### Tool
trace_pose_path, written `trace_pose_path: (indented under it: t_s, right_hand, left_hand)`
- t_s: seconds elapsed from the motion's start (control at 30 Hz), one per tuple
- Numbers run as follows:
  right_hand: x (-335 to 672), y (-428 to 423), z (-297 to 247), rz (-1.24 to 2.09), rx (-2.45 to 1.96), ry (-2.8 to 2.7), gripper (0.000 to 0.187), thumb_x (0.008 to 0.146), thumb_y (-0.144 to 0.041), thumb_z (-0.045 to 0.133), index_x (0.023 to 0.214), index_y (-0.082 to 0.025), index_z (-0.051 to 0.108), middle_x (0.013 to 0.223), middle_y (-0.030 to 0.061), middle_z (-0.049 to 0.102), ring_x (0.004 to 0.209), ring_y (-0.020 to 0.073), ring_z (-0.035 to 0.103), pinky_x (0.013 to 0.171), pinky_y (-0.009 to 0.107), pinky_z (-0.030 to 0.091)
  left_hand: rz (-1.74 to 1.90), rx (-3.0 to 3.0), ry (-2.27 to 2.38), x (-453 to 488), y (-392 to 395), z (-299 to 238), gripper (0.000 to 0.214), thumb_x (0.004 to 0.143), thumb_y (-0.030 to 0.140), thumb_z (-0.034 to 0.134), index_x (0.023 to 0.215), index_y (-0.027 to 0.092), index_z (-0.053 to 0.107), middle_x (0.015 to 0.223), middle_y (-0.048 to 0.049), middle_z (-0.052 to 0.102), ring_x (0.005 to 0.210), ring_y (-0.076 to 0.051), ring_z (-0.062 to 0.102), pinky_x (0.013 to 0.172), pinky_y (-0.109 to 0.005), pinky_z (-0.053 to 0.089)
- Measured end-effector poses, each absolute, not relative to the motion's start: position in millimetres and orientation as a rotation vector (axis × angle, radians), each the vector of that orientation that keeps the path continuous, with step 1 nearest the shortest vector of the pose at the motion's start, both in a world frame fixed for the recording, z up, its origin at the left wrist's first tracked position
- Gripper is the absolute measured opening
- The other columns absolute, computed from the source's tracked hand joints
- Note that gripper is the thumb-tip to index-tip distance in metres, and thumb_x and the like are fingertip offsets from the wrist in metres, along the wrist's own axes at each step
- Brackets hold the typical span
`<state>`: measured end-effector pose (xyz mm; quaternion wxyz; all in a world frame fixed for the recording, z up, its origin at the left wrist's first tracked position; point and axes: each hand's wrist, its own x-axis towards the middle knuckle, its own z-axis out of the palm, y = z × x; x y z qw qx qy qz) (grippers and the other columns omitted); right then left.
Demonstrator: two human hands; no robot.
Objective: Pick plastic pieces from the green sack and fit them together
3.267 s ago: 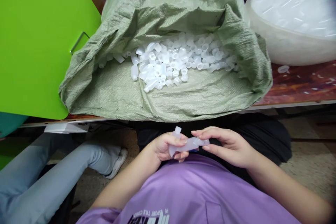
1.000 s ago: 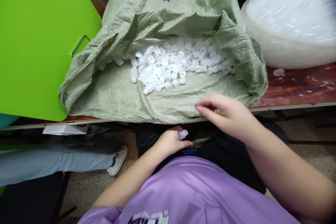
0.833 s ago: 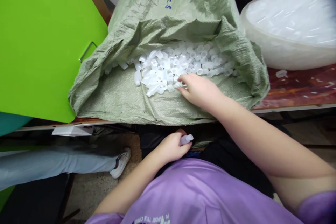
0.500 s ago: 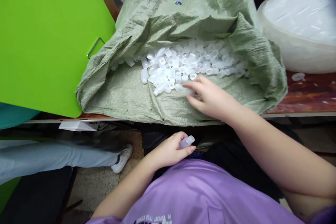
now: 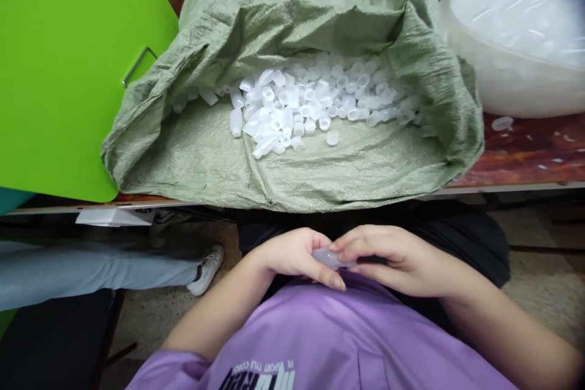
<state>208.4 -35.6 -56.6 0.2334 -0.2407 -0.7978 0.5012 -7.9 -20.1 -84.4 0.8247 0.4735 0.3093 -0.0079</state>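
My left hand (image 5: 304, 259) is closed around a translucent white plastic bottle (image 5: 328, 258), held near my lap. Against the bottle's open end, my right hand (image 5: 384, 256) has its thumb and fingertips pinched; what lies between them is mostly covered by the fingers. In front of both hands, a green woven sack (image 5: 192, 164) lies open on the table. Inside its mouth is a heap of small translucent plastic pieces (image 5: 297, 109), some shaped like little bottles and others like short caps. One short piece (image 5: 333, 138) sits apart at the front of the heap.
To the right stands a large whitish bowl or bag (image 5: 512, 85) full of translucent pieces. A flat loose piece (image 5: 503, 124) lies on the red-brown table (image 5: 516, 158). On the left is a bright green panel (image 5: 68, 73) with a metal handle. Another person's leg (image 5: 100, 274) shows below.
My right hand has come back from the heap in the sack to the bottle in my left hand. A short piece now lies apart where that hand was. The view has shifted slightly.
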Motion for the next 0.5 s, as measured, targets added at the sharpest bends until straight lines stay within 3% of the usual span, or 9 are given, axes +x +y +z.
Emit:
trace_pose_path:
  t_s: [0.13,0.23,0.33,0.37,0.43,0.5]
  right_hand:
    - [210,-36,-61,1.358,-0.724,-2.243,0.019,0.087,-0.022,0.05,0.103,-0.02,0.061,0.105,0.0058,0.065,0.094,0.0123,0.061,0.081,0.023,0.048]
    - [205,-38,-71,1.317,-1.038,-2.281,0.022,0.084,-0.038,0.054,0.086,-0.019,0.064,0.077,0.0018,0.067,0.068,0.0113,0.062,0.059,0.02,0.046]
    - [200,-43,-83,1.17,-1.378,-2.329,0.044,0.09,-0.046,0.038,0.063,-0.018,0.059,0.055,0.0007,0.058,0.051,0.0117,0.054,0.049,0.024,0.039]
    - [200,-45,-87,1.114,-1.432,-2.33,0.045,0.09,-0.046,0.036,0.065,-0.018,0.06,0.059,0.002,0.06,0.055,0.0132,0.056,0.051,0.025,0.041]
    - [201,-49,-93,1.04,-1.403,-2.322,0.034,0.087,-0.046,0.043,0.089,-0.018,0.063,0.085,0.0071,0.066,0.075,0.0176,0.061,0.063,0.029,0.046]
    - [204,-52,-98,1.051,-1.291,-2.318,0.035,0.085,-0.041,0.049,0.111,-0.019,0.055,0.107,0.01,0.062,0.091,0.0191,0.06,0.074,0.031,0.048]
  left_hand:
    - [-0.142,0.931,0.592,-4,-15,-92,0.038,0.051,0.043,0.079,0.061,0.013,0.058,0.046,0.0064,0.044,0.039,-0.004,0.035,0.04,-0.021,0.023]
    - [-0.154,1.061,0.697,0,-14,-88,0.038,0.051,0.044,0.078,0.063,0.015,0.058,0.047,0.0068,0.044,0.041,-0.005,0.034,0.041,-0.022,0.024]
    - [-0.179,1.301,0.885,3,-14,-81,0.039,0.051,0.046,0.077,0.069,0.015,0.06,0.055,0.0056,0.049,0.049,-0.007,0.039,0.047,-0.021,0.028]
    - [-0.185,1.364,0.948,4,-14,-79,0.04,0.051,0.046,0.076,0.071,0.016,0.06,0.058,0.0053,0.05,0.051,-0.008,0.04,0.048,-0.021,0.029]
    - [-0.185,1.436,1.048,6,-14,-78,0.041,0.052,0.047,0.075,0.074,0.016,0.059,0.06,0.0051,0.051,0.053,-0.008,0.042,0.049,-0.021,0.03]
    - [-0.183,1.468,1.088,7,-14,-78,0.042,0.052,0.048,0.074,0.075,0.016,0.059,0.062,0.0048,0.052,0.055,-0.009,0.044,0.049,-0.021,0.031]
